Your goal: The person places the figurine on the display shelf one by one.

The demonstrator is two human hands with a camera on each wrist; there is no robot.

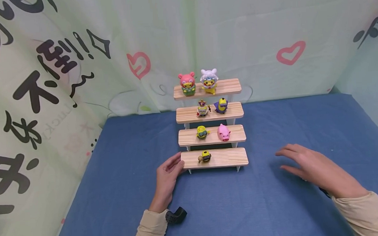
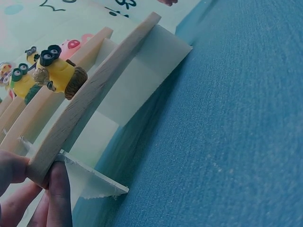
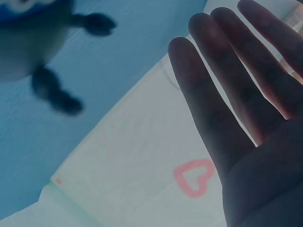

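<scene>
A stepped wooden display stand (image 1: pixel 229 157) with white supports stands near the back of the blue-covered table. My left hand (image 1: pixel 167 179) pinches the left end of its lowest shelf (image 2: pixel 94 99), thumb above and fingers beneath. On that shelf sits a small yellow goggled figurine (image 1: pixel 205 156) with brown parts. One tier higher are another yellow figurine (image 1: pixel 201 132) and a pink pig figurine (image 1: pixel 223 132). A crowned figurine (image 1: pixel 202 108) and a purple-caped one (image 1: pixel 221 105) share the tier above. My right hand (image 1: pixel 310 165) hovers right of the stand, fingers extended, holding nothing.
The top shelf carries a pink-hooded figurine (image 1: pixel 187 84) and a white-hooded one (image 1: pixel 209 81). Behind the table (image 1: pixel 129 146) hangs a pale printed curtain (image 1: pixel 235 30). A blurred, rounded thing (image 3: pixel 33 47) with dark beaded ends is close to the right wrist camera.
</scene>
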